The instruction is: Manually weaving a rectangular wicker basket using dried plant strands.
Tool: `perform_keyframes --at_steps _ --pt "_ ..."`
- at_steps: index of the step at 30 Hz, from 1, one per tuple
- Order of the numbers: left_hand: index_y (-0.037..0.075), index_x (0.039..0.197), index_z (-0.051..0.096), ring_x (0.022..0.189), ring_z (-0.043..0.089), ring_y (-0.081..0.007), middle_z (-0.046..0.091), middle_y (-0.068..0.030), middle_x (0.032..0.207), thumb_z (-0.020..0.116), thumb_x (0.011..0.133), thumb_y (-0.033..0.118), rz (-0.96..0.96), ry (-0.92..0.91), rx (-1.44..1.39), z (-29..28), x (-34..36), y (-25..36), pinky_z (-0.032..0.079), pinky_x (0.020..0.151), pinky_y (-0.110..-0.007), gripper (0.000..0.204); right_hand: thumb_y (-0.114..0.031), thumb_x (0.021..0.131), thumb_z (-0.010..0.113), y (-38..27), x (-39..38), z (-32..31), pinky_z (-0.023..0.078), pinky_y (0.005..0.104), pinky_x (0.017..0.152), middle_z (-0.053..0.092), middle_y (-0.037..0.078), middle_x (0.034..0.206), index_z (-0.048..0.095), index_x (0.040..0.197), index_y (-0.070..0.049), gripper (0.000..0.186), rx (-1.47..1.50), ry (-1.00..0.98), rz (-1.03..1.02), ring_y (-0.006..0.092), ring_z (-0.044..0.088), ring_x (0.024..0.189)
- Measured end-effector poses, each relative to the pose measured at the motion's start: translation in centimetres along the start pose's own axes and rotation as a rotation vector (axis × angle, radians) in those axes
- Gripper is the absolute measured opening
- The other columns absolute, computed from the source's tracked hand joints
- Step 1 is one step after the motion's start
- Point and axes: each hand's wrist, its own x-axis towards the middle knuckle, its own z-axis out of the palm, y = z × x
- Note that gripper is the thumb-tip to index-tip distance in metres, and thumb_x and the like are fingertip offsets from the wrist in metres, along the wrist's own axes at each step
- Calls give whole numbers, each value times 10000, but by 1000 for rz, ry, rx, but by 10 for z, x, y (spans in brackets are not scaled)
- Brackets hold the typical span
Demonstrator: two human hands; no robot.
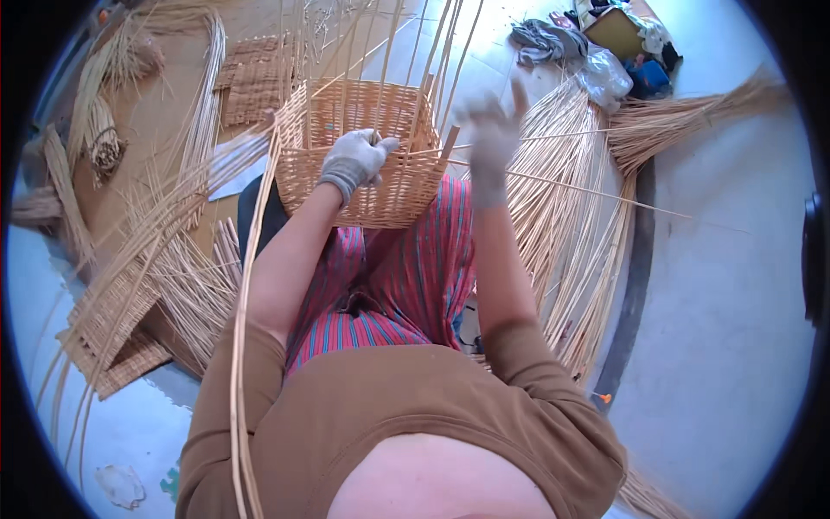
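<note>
A half-woven wicker basket (372,201) rests on my lap, its tall upright stakes (387,48) pointing away from me. My left hand (356,158), in a pale grey glove, is closed over the near woven edge. Its fingertips are partly hidden there. Off the basket's right side, my right hand (493,130) is lifted in a similar glove and smeared by motion; whether its fingers hold anything does not show. Long loose weaving strands (596,184) stretch out to the right past that hand. Other long strands (245,303) run from the basket's left corner back past my left arm.
Right of my knees lies a large spread of cane strands (562,190), with another bundle (666,130) beyond. On the left are more loose strands (186,285) and woven mats (251,82). A grey cloth (549,41) and a clear plastic bag (605,78) lie at the far right.
</note>
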Motion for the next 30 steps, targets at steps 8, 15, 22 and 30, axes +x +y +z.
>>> perform_keyframes --at_steps 8,15,22,30 --pt "78 1074 722 690 720 -135 761 -79 892 771 975 249 327 216 -351 32 -14 -31 560 663 -311 204 -285 1087 476 52 -68 -19 578 519 876 738 240 1061 705 1065 -41 336 -825 -237 -23 419 731 946" --pt "36 1213 695 719 654 -103 714 -38 987 777 987 138 381 805 -889 -59 -78 -126 565 645 -243 262 -357 1075 443 56 -39 16 554 542 927 734 246 1149 722 1144 -89 393 -1091 -415 99 442 706 1053" --pt "11 1115 753 910 687 -102 765 -39 1014 785 988 157 501 923 -582 -91 -100 -121 547 823 -279 196 2 973 689 22 -177 59 593 352 862 743 126 1210 676 1334 -70 368 -183 -549 32 186 731 1033" --pt "46 781 660 686 540 -64 644 5 741 655 1081 246 159 625 -708 -57 -102 -135 460 654 -263 360 -52 873 737 -69 -190 126 566 452 943 731 144 1214 721 1257 -76 385 -36 -859 -587 361 706 1101"
